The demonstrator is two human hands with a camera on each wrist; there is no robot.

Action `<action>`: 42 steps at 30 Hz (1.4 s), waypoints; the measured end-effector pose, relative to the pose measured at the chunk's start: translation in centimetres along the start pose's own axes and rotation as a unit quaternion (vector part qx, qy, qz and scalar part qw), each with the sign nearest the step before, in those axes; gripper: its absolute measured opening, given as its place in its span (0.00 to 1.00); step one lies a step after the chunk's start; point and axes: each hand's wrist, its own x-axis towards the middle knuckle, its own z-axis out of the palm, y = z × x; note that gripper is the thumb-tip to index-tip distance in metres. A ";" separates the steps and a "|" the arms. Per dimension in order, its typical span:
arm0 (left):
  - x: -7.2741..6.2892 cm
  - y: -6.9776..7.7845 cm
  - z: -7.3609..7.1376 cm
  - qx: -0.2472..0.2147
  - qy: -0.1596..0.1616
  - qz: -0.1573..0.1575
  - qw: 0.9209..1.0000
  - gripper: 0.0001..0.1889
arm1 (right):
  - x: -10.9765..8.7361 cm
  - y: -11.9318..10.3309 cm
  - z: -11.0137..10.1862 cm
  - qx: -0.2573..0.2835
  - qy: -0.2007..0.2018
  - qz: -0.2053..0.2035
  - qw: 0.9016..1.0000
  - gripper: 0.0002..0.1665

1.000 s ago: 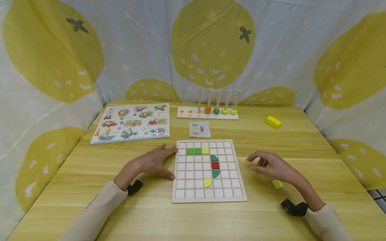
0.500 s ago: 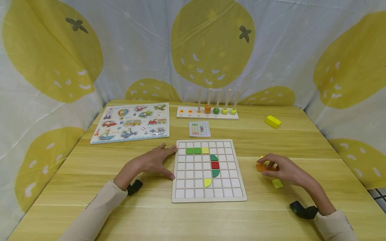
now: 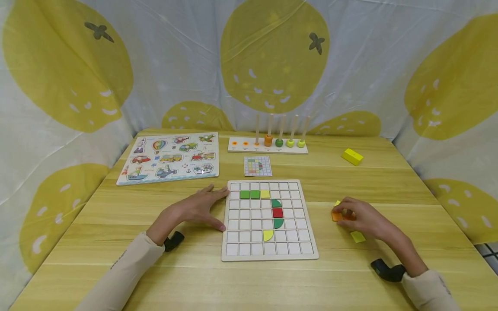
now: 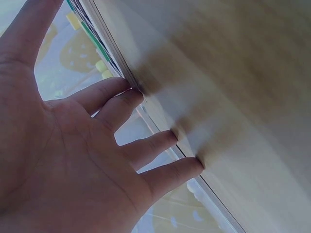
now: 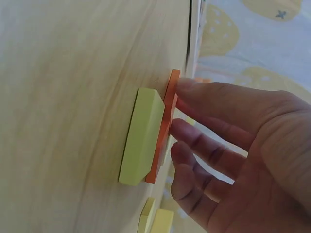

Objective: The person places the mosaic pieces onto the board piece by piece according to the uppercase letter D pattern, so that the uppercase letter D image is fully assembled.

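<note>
The left hand, spread out, touched the center grid board. Middle right, the right hand touched an orange piece, pinched or not I couldn't tell. Left sleeve writing was too blurry

Thin orange piece just beside yellow-green piece, right of part-filled, flat gridded board.
</note>
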 end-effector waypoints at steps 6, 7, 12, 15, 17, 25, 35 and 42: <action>0.1 -0.1 0.0 0.001 0.001 -0.001 1.000 0.57 | 0.2 -0.3 0.1 -0.004 -0.007 0.008 1.000 0.12; 0.1 -0.1 0.0 0.002 0.000 0.001 1.000 0.57 | 0.2 -0.4 0.1 -0.005 -0.007 0.008 1.000 0.12; 0.2 -0.1 0.0 0.008 0.004 0.009 1.000 0.57 | 0.2 -0.3 0.3 -0.017 0.000 0.002 1.000 0.12; 0.2 0.0 -0.1 0.005 0.006 0.013 1.000 0.57 | 0.2 -0.3 0.5 -0.017 0.007 0.007 1.000 0.11; 0.2 0.0 -0.1 0.006 0.007 0.020 1.000 0.57 | 0.3 -0.3 0.6 -0.012 0.010 0.011 1.000 0.11; 0.1 -0.1 0.0 0.006 0.010 0.046 0.999 0.56 | 0.7 -0.7 0.9 0.000 0.011 0.008 1.000 0.11; -0.1 -0.2 0.2 0.002 0.007 0.039 0.999 0.57 | 1.1 -1.5 1.0 0.029 -0.002 0.003 1.000 0.14; 0.0 0.0 0.3 0.008 0.008 0.036 0.999 0.57 | 1.3 -1.8 1.1 0.026 -0.002 0.008 1.000 0.14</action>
